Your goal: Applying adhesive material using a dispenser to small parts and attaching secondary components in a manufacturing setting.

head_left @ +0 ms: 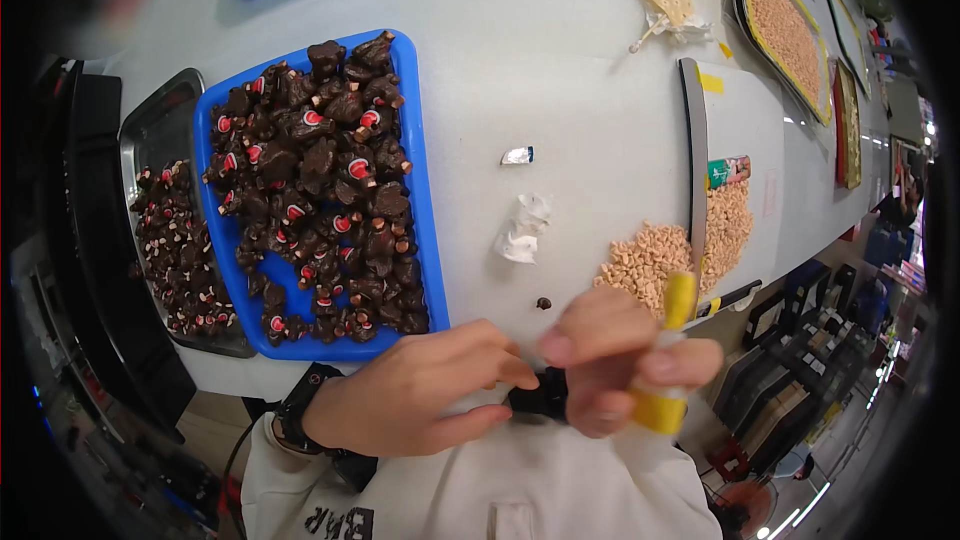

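My right hand, smeared by motion, is closed round a small yellow-and-white object whose yellow end sticks up past the fingers; its kind is unclear. Beside it, in front of my body, is my left hand, its fingers loosely bent and the thumb apart, with nothing seen between them. Just past my hands on the white table lie a small dark brown bit, crumpled white wrapping and a torn silvery scrap. A pile of pale beige small pieces lies beyond my right hand.
At the left stands a blue tray of glossy dark brown lumps, several with red round stickers. A metal tray of smaller dark pieces adjoins it. A white board with a dark edge lies right. Farther right is a tray of beige pieces.
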Available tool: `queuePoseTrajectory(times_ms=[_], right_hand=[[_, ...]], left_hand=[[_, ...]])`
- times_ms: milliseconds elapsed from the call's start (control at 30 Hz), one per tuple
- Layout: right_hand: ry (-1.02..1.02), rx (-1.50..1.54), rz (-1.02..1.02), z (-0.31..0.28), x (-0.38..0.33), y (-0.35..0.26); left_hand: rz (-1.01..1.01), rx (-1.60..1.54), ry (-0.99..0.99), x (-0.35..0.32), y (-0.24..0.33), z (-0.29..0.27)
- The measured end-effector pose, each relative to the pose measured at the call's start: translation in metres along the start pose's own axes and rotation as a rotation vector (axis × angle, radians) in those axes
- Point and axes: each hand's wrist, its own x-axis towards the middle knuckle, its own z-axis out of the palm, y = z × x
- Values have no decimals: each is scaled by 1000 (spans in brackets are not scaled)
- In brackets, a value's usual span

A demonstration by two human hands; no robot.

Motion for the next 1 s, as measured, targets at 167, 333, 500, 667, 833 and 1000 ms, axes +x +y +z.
queuePoseTrajectory(times_ms=[167,333,500,667,833,1000], right_hand=[[292,39,-41,-6,1,-1],[377,141,-102,-9,30,-15],[399,310,-100,-12,40,-12],[432,287,-107,-39,39,-28],[497,246,-149,-45,38,-32],[371,266,-124,-48,39,-34]], left_hand=[[-7,163,-150,0,-5,13],[-236,141,-235,6,-7,27],[-171,273,-187,6,-14,36],[-95,467,-211,11,-20,56],[32,742,-320,17,-22,70],[76,949,-361,19,-16,77]])
